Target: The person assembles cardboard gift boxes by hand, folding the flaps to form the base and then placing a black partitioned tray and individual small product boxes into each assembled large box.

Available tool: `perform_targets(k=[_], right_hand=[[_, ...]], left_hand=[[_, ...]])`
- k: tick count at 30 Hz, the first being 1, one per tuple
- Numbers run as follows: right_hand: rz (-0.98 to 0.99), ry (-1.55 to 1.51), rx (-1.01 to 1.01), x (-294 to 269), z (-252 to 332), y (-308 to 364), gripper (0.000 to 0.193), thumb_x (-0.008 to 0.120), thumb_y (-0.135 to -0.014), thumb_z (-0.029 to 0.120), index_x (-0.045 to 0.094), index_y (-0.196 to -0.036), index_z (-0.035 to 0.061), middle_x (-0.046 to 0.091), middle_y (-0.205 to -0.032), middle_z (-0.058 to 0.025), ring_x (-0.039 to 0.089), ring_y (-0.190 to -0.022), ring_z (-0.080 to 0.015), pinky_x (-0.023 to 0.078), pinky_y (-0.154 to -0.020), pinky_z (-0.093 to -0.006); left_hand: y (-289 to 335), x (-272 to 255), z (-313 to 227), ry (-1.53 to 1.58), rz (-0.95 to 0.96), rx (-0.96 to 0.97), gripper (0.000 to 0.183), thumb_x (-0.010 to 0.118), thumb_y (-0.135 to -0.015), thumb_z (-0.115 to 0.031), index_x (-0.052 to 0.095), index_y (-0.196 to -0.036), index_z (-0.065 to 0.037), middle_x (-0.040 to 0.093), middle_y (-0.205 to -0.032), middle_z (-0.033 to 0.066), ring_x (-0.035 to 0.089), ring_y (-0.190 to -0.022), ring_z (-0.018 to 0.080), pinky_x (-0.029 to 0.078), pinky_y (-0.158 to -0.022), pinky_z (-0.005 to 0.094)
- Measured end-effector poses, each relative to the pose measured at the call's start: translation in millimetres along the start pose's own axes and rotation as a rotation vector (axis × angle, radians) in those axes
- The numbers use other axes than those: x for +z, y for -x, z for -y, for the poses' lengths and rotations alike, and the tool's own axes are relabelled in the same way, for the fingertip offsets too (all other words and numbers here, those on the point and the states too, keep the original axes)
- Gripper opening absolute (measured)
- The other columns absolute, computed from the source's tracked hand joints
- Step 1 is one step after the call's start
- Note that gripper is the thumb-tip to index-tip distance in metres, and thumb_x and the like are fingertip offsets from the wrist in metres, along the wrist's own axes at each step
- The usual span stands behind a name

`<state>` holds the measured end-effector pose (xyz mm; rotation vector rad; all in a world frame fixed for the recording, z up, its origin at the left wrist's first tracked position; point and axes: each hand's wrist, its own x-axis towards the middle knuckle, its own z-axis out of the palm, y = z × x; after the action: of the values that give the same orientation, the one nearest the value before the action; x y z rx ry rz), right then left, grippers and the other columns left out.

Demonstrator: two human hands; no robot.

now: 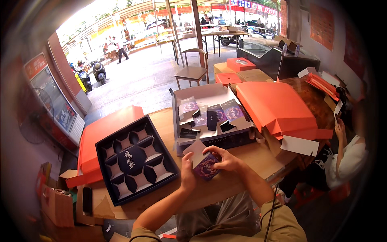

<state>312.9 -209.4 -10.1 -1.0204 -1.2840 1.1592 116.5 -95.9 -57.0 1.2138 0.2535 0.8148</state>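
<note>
Both hands are closed on one small carton (207, 166), held up just above the near side of the table (238, 161), in front of the person's lap. The left hand (187, 172) grips the carton's left edge, its thumb pointing up along a pale flap that stands open at the top; its other fingers are mostly hidden. The right hand (224, 159) pinches the right side, index finger bent over the upper edge and thumb pressed on the face below. Neither hand is spread wide.

The carton's visible face is purple with a fine ornamental print; any lettering on it is too small to make out. To the left of the hands, a dark blue tray (125, 161) lies tilted on the table, with pale-walled compartments ringing a central panel that bears large white brush-style characters. Just beyond the hands is an open box (207, 89) with a pale interior; flattened purple cartons (231, 111) and small dark pieces lie in it, and its dark front wall carries faint light lettering.

A large orange box (274, 107) is to the right of the open one, and an orange lid (107, 135) lies beside and partly behind the tray; on both, the visible sides look plain. At the far left, a glass-fronted cooler (60, 105) has pale characters on its header and door.
</note>
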Motion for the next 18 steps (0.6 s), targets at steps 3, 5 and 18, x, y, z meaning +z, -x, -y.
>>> perform_targets(k=[3, 5, 18], right_hand=[[-0.004, -0.049, 0.043, -4.2, -5.7, -0.1, 0.067, 0.070, -0.079, -0.004, 0.050, -0.142, 0.0066, 0.059, -0.129, -0.0079, 0.060, -0.111, -0.0107, 0.052, -0.095, -0.0292], [-0.037, 0.000, 0.017, -5.2, -5.7, -1.9, 0.071, 0.069, -0.077, -0.003, 0.047, -0.144, 0.0073, 0.059, -0.129, -0.0089, 0.059, -0.113, -0.0122, 0.051, -0.097, -0.0306], [-0.062, 0.076, -0.022, -2.7, 1.1, -0.6, 0.093, 0.077, -0.080, 0.011, 0.033, -0.163, 0.0136, 0.061, -0.129, -0.0115, 0.060, -0.116, -0.0160, 0.050, -0.103, -0.0330]], left_hand=[[4.7, 12.0, -9.3, -0.100, -0.040, 0.126, 0.063, 0.046, -0.105, -0.008, 0.020, -0.163, -0.013, 0.051, -0.141, 0.0182, 0.053, -0.131, 0.0245, 0.042, -0.113, 0.0361], [5.9, 24.3, -12.5, -0.090, -0.078, 0.237, 0.077, 0.045, -0.103, 0.001, 0.006, -0.167, -0.017, 0.052, -0.143, 0.0197, 0.055, -0.127, 0.0242, 0.043, -0.110, 0.0374], [7.0, 12.3, -13.8, -0.201, 0.026, 0.191, 0.035, 0.049, -0.099, -0.002, 0.061, -0.131, 0.004, 0.064, -0.132, 0.0153, 0.059, -0.127, 0.0238, 0.044, -0.111, 0.0354]])
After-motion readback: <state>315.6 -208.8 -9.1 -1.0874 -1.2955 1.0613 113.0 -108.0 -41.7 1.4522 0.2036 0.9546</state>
